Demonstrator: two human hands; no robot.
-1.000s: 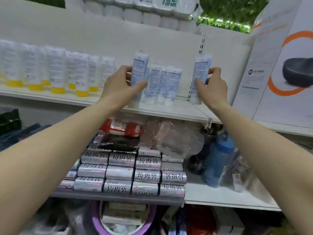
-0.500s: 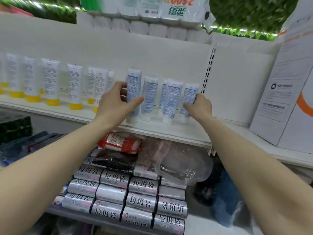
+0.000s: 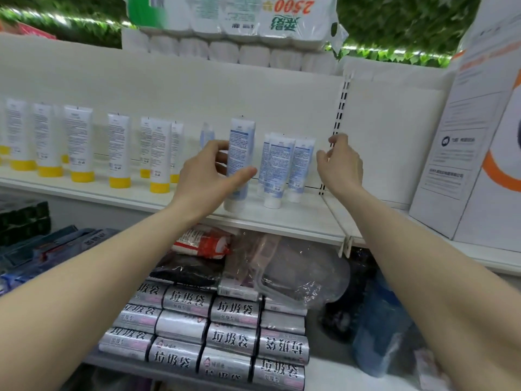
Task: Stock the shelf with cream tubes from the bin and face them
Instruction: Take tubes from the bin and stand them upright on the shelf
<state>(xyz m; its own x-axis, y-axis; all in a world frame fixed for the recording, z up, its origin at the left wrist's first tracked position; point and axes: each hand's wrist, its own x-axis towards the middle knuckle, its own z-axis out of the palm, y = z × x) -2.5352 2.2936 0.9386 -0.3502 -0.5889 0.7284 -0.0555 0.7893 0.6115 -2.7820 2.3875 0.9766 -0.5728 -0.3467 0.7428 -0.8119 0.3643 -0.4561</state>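
On the shelf (image 3: pixel 282 218), the left hand (image 3: pixel 205 179) clamps one blue tube (image 3: pixel 239 162) upright to face it; the right hand (image 3: pixel 341 162) hovers empty, fingers loosely curled.

Left hand (image 3: pixel 207 170) gripping, right hand (image 3: pixel 339 162) loose.

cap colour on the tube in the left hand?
White, on the tube the left hand holds; head view.
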